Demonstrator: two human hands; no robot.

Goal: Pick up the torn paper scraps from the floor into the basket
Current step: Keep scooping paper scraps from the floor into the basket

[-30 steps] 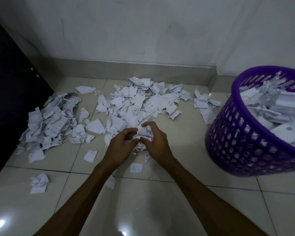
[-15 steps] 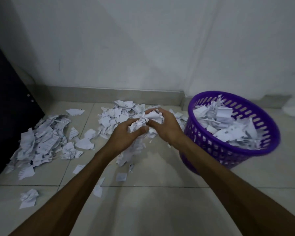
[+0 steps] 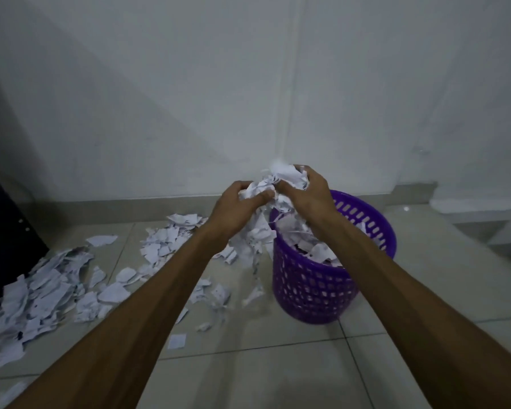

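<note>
Fingers (image 3: 263, 197) of both hands clutch a paper wad (image 3: 278, 184) above the part-filled basket (image 3: 313, 290); heaps of scraps (image 3: 35, 293) remain on the floor left of them

Your left hand (image 3: 233, 211) and right hand (image 3: 307, 196) clutch a crumpled wad of white torn paper scraps (image 3: 273, 184) above the near rim of the round purple plastic lattice basket (image 3: 316, 287); loose white scraps (image 3: 41, 293) litter the glossy tiled floor (image 3: 263, 376).
</note>
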